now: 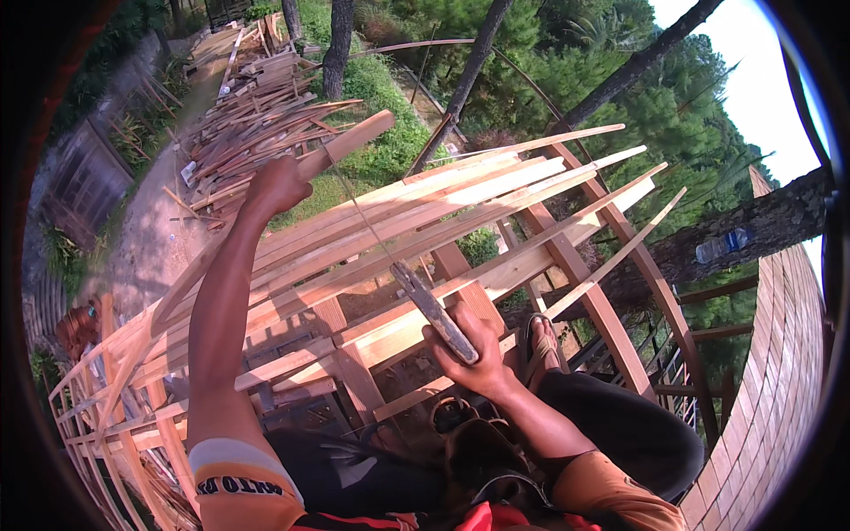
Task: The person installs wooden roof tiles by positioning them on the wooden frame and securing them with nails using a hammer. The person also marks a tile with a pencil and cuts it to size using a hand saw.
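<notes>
1. The left hand (276, 188), in the upper left of the frame, is gripping a board (359, 137), its fingers curling around the wood.
2. The board is slanting past the knuckles, its squared end pointing toward the upper middle of the frame.
3. The right hand (475, 345), just right of centre and lower down, is closing around a narrow grey tool (434, 311).
4. The tool is lying diagonally across the palm, its thinner end pointing up and left; its exact kind is staying unclear.
5. A thin line (363, 212) is running from the tool's upper end to the board; whether it is a cord or a blade seen edge-on, I cannot tell.
6. Beneath both hands, pale slats (478, 188) are stretching from the lower left to the upper right, crossing over brown beams (615, 345).
7. A foot (546, 345) in a sandal is showing right of the right hand, near a slat's end.
8. A dark trouser leg (620, 434) is bending below the foot, and orange sleeves (611, 496) are covering the upper arms along the lower edge.
9. A shingled roof (753, 398) is curving along the right side.
10. Above it, a trunk (788, 212) is leaning across the frame, a clear bottle (723, 246) showing against its bark.
11. In the upper left, a heap of loose timber (266, 124) is lying on the ground beside a pale path (150, 203).
</notes>
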### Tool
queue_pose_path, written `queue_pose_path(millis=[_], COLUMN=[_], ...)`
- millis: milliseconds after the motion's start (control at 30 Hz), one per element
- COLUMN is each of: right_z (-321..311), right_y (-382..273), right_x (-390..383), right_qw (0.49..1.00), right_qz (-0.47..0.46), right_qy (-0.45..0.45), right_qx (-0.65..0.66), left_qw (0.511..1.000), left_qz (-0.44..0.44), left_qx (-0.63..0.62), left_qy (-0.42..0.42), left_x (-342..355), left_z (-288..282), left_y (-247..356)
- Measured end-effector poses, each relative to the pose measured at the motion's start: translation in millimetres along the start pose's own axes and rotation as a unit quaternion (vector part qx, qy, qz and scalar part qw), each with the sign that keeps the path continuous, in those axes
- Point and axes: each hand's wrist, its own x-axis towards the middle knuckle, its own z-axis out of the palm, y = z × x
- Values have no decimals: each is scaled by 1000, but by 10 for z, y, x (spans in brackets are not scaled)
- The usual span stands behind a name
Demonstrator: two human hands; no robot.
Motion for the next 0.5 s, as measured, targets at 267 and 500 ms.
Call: queue_pose_path(millis=[267, 500], right_z=[113, 83], right_y=[186, 460], right_x=[174, 762], right_qw=[997, 995], right_qz=[57, 52], right_qy=[58, 80], right_qx=[1, -31], left_qw=[999, 998], left_qz=[-7, 50], left_qx=[-36, -15], left_qy=[-30, -18], left_x=[45, -28], left_z=[69, 466], left_y=[135, 561])
